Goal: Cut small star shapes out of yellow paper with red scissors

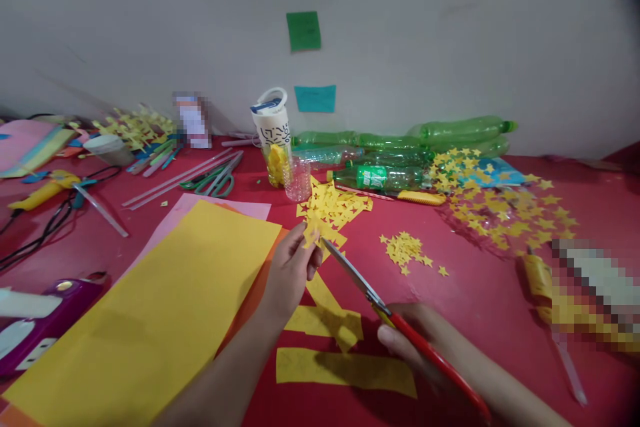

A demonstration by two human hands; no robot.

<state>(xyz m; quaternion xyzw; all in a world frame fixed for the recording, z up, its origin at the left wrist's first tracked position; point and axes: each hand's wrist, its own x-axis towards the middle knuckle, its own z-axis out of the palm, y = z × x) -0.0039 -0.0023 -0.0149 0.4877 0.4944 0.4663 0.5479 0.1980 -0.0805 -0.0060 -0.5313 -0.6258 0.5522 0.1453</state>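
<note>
My left hand (pixel 290 263) pinches a small piece of yellow paper (pixel 313 232) between thumb and fingers. In my right hand (pixel 415 340) are long scissors (pixel 373 295) with red and yellow handles. Their blade tips reach up to the paper at my left fingertips. Behind it lies a heap of yellow paper scraps with star-shaped holes (pixel 333 205). To the right sits a small pile of cut yellow stars (pixel 404 248). Yellow paper strips (pixel 345 370) lie on the red table below my hands.
Large yellow sheets (pixel 160 300) cover the left side. Green plastic bottles (pixel 395 178), a white cup (pixel 273 123) and a clear cup (pixel 297 180) stand or lie at the back. Glue guns (pixel 43 190) lie at both sides. More scissors (pixel 216 180) rest at back left.
</note>
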